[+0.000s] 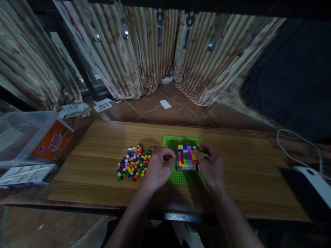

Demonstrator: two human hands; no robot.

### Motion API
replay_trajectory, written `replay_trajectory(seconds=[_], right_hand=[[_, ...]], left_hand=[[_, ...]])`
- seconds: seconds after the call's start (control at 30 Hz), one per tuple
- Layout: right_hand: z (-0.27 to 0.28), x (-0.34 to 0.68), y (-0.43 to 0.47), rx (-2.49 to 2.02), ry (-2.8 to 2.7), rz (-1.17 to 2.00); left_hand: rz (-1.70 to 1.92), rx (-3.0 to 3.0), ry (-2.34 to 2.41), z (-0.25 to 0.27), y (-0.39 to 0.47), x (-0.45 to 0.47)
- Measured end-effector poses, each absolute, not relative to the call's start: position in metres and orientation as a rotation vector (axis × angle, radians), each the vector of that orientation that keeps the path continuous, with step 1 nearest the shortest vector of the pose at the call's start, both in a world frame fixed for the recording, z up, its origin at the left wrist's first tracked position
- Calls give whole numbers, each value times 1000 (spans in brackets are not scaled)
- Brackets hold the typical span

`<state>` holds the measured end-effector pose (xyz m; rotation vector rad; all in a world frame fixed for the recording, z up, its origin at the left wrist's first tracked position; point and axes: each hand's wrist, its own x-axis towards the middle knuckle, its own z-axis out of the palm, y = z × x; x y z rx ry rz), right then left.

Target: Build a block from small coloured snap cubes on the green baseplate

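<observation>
A block built of multicoloured toy bricks stands on a green studded baseplate, with rows of yellow, blue, pink and red on its top. My left hand is just left of the block, thumb and forefinger pinched on what looks like a small yellow brick, mostly hidden by the fingertips. At the block's right side is my right hand, its thumb on the top edge and its fingers curled round the far right corner. Loose bricks of many colours lie in a pile left of my left hand.
The wooden table carries the baseplate and pile. Left of it are a clear plastic bin with an orange label and a flat box. A white device with a cable is at the right. Striped curtains hang behind.
</observation>
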<state>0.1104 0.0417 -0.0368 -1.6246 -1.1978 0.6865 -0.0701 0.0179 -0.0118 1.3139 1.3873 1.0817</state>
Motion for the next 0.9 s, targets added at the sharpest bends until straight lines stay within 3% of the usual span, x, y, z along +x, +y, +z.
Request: replay_trajectory(seconds=[0.53,0.9], right_hand=[[-34,104,47,-1557,-1011,889],[-29,106,43,-1504,-1000,849]], left_hand=[[1012,1337,1394,-18,17,-66],[1142,1295,1340,-17,19,-68]])
